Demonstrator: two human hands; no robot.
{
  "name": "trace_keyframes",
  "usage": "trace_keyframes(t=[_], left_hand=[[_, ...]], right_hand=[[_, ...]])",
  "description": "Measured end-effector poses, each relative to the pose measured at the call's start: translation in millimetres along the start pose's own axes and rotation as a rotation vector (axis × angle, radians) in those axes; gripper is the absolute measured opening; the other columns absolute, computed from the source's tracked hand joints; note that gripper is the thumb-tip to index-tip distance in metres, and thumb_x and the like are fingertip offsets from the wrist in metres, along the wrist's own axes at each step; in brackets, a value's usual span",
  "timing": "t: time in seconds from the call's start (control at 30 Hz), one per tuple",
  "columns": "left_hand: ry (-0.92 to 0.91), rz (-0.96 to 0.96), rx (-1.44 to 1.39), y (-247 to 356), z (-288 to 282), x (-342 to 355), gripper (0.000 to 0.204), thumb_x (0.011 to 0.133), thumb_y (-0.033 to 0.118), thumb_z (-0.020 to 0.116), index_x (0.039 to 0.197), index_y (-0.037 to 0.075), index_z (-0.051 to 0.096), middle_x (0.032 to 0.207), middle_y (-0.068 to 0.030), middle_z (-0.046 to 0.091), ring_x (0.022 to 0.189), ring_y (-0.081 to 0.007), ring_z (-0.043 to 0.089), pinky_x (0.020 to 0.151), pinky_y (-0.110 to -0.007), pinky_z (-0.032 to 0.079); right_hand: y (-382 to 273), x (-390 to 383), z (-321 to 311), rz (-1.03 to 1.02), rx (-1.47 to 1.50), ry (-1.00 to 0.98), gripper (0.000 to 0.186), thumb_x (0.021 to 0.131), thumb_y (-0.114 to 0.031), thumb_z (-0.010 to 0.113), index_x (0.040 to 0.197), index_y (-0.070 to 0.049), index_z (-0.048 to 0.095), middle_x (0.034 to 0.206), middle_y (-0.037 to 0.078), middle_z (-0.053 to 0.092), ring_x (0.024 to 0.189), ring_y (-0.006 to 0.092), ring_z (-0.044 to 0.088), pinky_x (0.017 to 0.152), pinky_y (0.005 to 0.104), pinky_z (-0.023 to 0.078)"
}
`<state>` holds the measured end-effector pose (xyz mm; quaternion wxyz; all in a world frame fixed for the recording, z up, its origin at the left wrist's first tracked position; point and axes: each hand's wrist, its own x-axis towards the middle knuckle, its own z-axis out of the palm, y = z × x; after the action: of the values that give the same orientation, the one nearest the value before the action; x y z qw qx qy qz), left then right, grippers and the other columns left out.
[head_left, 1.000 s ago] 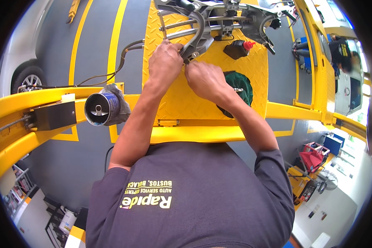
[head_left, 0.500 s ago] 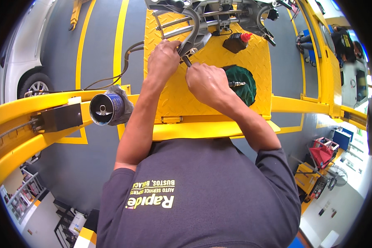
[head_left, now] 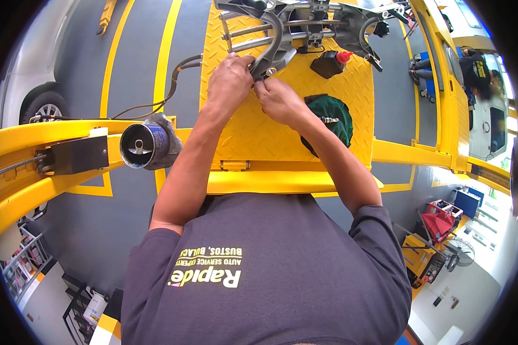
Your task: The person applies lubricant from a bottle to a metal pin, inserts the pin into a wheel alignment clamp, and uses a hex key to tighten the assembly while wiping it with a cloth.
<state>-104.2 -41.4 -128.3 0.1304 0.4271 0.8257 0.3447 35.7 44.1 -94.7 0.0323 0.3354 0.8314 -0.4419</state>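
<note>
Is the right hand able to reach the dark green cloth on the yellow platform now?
Probably yes: the green cloth lies just beside the right hand, under its forearm, with nothing between them.

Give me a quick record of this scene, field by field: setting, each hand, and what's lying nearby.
Setting: yellow checker-plate platform of a vehicle lift, grey workshop floor around it
Left hand: gripping a curved grey metal arm of a suspension-like assembly
Right hand: fingertips pinched at the lower end of that arm, beside the left hand
Right of the hands: dark green cloth with a small metal part lying on it
Beyond the cloth: black container with a red cap
Left of the platform: round motor housing on the yellow lift beam
</note>
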Motion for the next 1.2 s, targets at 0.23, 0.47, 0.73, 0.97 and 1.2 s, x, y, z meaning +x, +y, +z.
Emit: trace_keyframes(t=[0.23,0.47,0.73,0.97,1.2], left_hand=[[0.184,0.160,-0.110,-7,8,-13,0.027,0.104,0.012,0.059,0.124,0.011,0.078,0.115,-0.0226,0.074,0.093,-0.0434,0.075,0.084,-0.054,0.060],[0.265,0.083,-0.168,-12,19,-14,0.023,0.107,0.011,0.052,0.125,0.006,0.063,0.100,-0.0254,0.075,0.092,-0.0483,0.072,0.080,-0.057,0.056],[0.242,0.068,-0.165,-17,15,-11,0.010,0.105,0.011,0.054,0.106,0.003,0.060,0.100,-0.0238,0.076,0.091,-0.0484,0.073,0.079,-0.058,0.057],[0.230,0.081,-0.226,-20,20,-8,0.010,0.103,0.010,0.055,0.103,0.003,0.061,0.098,-0.0230,0.076,0.090,-0.0478,0.073,0.080,-0.057,0.057],[0.229,0.082,-0.221,-18,23,-8,0.011,0.103,0.012,0.055,0.103,0.003,0.061,0.098,-0.0225,0.076,0.091,-0.0468,0.073,0.081,-0.057,0.057]], right_hand=[[9,2,-3,0.099,0.189,-0.100,0.046,0.116,-0.035,0.045,0.083,-0.004,0.053,0.068,0.006,0.053,0.060,0.0169,0.051,0.059,0.0388,0.043],[1,-12,-11,0.137,0.200,-0.167,0.044,0.113,-0.036,0.046,0.085,-0.003,0.054,0.069,0.006,0.053,0.060,0.0177,0.050,0.060,0.0387,0.043],[-15,-23,-17,0.117,0.132,-0.165,0.048,0.114,-0.038,0.046,0.084,-0.002,0.053,0.069,0.007,0.054,0.063,0.0197,0.051,0.063,0.0404,0.044],[-9,-8,-13,-0.003,-0.004,-0.083,0.052,0.115,-0.037,0.047,0.084,0.005,0.057,0.070,0.016,0.059,0.065,0.0283,0.058,0.069,0.0462,0.048],[-4,-3,-13,-0.061,-0.134,-0.055,0.052,0.113,-0.036,0.048,0.091,0.009,0.061,0.083,0.031,0.065,0.080,0.0496,0.062,0.078,0.0545,0.050]])
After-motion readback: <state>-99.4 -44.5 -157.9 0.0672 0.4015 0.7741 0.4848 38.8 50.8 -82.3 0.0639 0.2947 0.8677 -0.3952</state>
